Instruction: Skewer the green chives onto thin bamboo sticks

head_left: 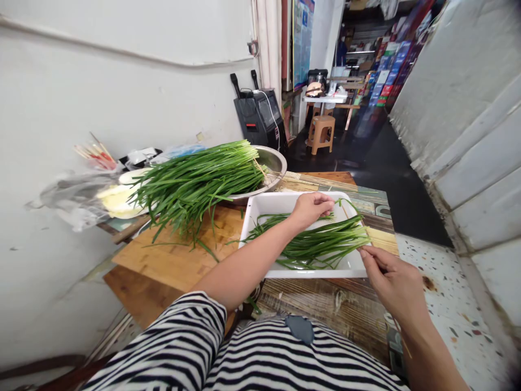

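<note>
A loose bunch of green chives (321, 241) lies in a white plastic tray (313, 273), its pale cut ends toward the right rim. My left hand (311, 209) reaches over the tray, thumb and finger pinched at the tip of a thin green blade that arcs over the bunch. At the tray's right edge, my right hand (391, 271) is closed in a pinch beside the cut ends; what sits between its fingertips is too small to make out. A thin tan strand (402, 336) shows along the right wrist. A narrow tan strip also lies by the bunch's stems.
A large heap of chives (199, 179) rests over a metal bowl (277, 163) and wooden board (175, 258) on the left. Plastic bags (73, 201) lie against the wall. Behind stand a black speaker-like box (260, 117) and a brown stool (321, 133).
</note>
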